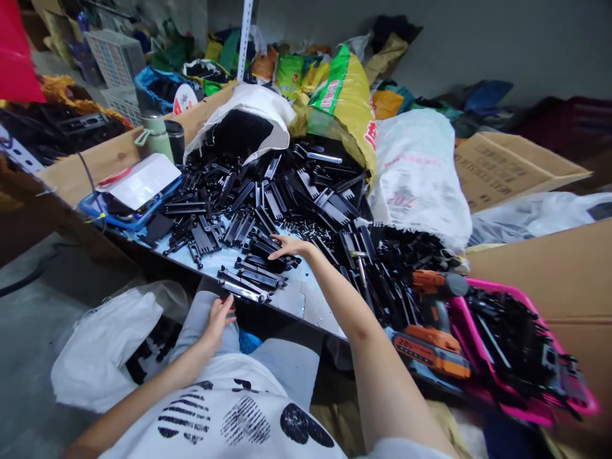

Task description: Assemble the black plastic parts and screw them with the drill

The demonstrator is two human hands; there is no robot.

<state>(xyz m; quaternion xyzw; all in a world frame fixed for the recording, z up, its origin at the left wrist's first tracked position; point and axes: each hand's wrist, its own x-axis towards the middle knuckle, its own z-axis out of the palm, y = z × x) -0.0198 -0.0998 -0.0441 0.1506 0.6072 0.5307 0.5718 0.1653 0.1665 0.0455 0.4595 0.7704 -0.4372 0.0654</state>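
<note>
My right hand (287, 247) reaches over the work table (315, 296), thumb and forefinger apart, on or just above a small stack of black slotted plastic parts (265, 245). My left hand (220, 317) is low at the table's front edge, over my thigh, with its fingers loosely apart and nothing visible in them. Its thumb lies close to the end of a row of long black bar-shaped parts (243, 285); whether it touches them I cannot tell. Small screws or pins (310, 228) are scattered behind my right hand. A hammer (362, 271) lies among black parts to the right.
An orange cordless drill (430, 331) stands at the right beside a pink basket (521, 293) of black parts. Open white sacks (415, 172) and a yellow sack (347, 108) spill parts at the back. A blue tray (138, 220) and green bottle (157, 137) stand left.
</note>
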